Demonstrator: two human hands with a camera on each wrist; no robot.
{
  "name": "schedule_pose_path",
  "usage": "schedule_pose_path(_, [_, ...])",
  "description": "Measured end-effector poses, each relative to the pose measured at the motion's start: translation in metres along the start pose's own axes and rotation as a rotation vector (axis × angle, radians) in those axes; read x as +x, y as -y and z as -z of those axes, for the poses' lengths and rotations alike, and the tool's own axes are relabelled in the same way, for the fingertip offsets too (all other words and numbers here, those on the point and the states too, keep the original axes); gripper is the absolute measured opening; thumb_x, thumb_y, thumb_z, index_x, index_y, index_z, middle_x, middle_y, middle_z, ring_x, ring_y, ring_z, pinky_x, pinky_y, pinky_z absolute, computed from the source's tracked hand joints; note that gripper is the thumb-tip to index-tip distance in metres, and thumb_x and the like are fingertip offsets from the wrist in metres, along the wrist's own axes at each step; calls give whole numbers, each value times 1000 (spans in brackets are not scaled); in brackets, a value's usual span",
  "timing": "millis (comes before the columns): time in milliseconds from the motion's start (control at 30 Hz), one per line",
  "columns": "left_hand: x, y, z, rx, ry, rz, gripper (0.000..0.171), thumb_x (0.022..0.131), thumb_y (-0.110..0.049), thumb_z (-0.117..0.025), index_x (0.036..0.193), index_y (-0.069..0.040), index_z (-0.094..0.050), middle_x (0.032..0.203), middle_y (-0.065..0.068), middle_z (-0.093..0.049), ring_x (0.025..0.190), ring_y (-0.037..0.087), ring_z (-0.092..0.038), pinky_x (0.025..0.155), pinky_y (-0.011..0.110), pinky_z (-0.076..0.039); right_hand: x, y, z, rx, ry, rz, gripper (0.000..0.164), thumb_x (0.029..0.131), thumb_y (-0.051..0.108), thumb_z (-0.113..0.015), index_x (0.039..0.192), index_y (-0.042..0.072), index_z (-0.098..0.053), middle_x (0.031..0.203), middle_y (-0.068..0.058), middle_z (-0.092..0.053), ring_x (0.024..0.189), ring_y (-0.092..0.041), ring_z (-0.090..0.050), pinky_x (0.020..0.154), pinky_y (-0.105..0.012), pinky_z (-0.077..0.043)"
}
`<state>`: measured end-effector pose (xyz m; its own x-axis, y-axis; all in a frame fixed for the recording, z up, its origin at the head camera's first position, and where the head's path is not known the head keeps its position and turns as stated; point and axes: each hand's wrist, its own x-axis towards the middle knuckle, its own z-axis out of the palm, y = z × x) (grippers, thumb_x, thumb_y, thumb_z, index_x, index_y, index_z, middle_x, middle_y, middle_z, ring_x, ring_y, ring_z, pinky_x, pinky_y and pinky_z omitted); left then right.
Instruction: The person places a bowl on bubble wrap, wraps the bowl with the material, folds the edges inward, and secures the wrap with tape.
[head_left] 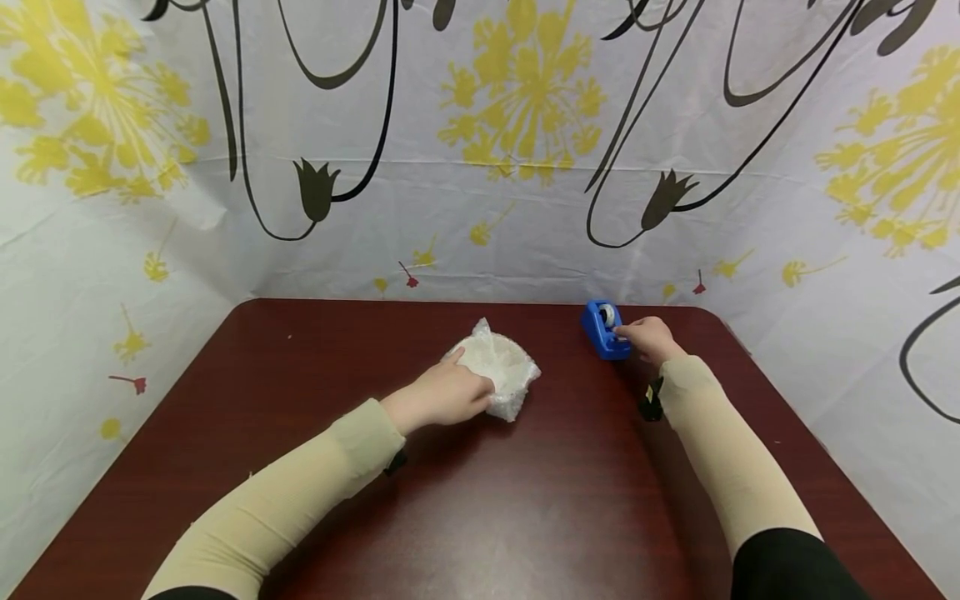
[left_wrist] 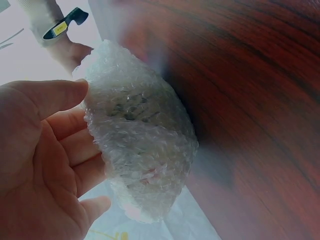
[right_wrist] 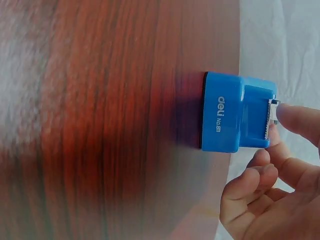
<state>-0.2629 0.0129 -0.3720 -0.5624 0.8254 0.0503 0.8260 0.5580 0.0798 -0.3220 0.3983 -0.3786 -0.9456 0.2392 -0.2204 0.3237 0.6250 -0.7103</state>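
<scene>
A round item in clear bubble wrap (head_left: 504, 363) sits on the table, whitish in the head view. In the left wrist view, a dark pattern shows faintly through the bubble wrap (left_wrist: 145, 125). My left hand (head_left: 448, 393) rests on its near left side, thumb and fingers spread along the wrap. Farther right stands a blue tape dispenser (head_left: 602, 332), its white roll inside and "deli" printed on its front. At its toothed cutter, my right hand (right_wrist: 280, 175) pinches the end of the tape (right_wrist: 273, 111) between thumb and forefinger, the other fingers curled below.
The dark red-brown wooden table (head_left: 480, 517) has rounded far corners. Behind it hangs a white cloth (head_left: 450, 225) with yellow and grey flower prints, reaching round both sides. The dispenser stands close to the table's far edge.
</scene>
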Motion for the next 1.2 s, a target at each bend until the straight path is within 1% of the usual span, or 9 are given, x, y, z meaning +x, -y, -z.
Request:
schedule_pose_path(167, [-1,0,1,5,-13,-6,19,99,-28,-54,87,-19,-65,70,-9,-62,85,14,-67,114,56,-18,3,-2,-1,98,2,-20,45,94,29,-61,58,18,-37,56,6,-31,55,-13,-36,60,-32,-46])
schedule_pose_path(267, [-1,0,1,4,-11,-5,19,99,-28,-54,87,-20,-65,72,-10,-63,85,14,-67,114,56,-18,2,-4,-2,106,10,-18,32,95,30,-60,70,11,-53,58,7,-31,57,-12,-35,58,-30,-45])
schedule_pose_path(367, [-1,0,1,2,-7,-1,19,100,-28,-53,88,-20,-66,72,-11,-63,84,12,-67,114,55,-17,2,-5,-2,107,7,-30,33,95,33,-59,74,9,-53,59,6,-31,57,-12,-34,56,-30,-43])
schedule_pose_path(500, [-1,0,1,1,-4,3,19,100,-28,-53,88,-20,-66,73,-11,-64,84,12,-67,115,54,-17,5,-6,-4,89,2,-45,33,95,38,-58,82,8,-53,68,5,-42,68,-14,-41,59,-31,-45])
schedule_pose_path(633, [-1,0,0,1,-5,5,19,100,-28,-53,87,-21,-65,73,-11,-64,85,12,-67,115,54,-17,5,-5,-6,109,27,-57,38,96,39,-55,105,3,-53,77,4,-45,73,-15,-40,65,-32,-45])
schedule_pose_path(800, [-1,-1,0,3,-8,5,19,100,-28,-53,86,-21,-65,72,-11,-63,86,12,-67,115,54,-17,2,-5,-6,181,58,-66,46,98,35,-54,123,-3,-51,71,3,-40,61,-13,-37,61,-28,-44])
schedule_pose_path(900, [0,0,-1,9,-10,6,19,99,-29,-53,87,-21,-65,70,-11,-61,85,12,-67,115,54,-16,1,-6,-5,260,59,-49,46,98,31,-55,126,-7,-51,66,3,-38,57,-12,-37,57,-26,-42])
schedule_pose_path(1100, [0,0,-1,10,-8,5,18,99,-28,-54,88,-21,-66,71,-11,-62,84,11,-66,115,54,-16,4,-9,-3,353,83,-42,48,98,27,-57,131,-8,-48,94,-2,-53,74,-12,-50,69,-25,-51])
schedule_pose_path(1200, [0,0,-1,8,-10,5,18,99,-28,-54,89,-21,-66,72,-11,-63,84,11,-66,115,54,-16,5,-9,-2,386,89,-49,43,98,23,-58,128,-7,-51,93,-4,-56,71,-11,-55,70,-25,-54])
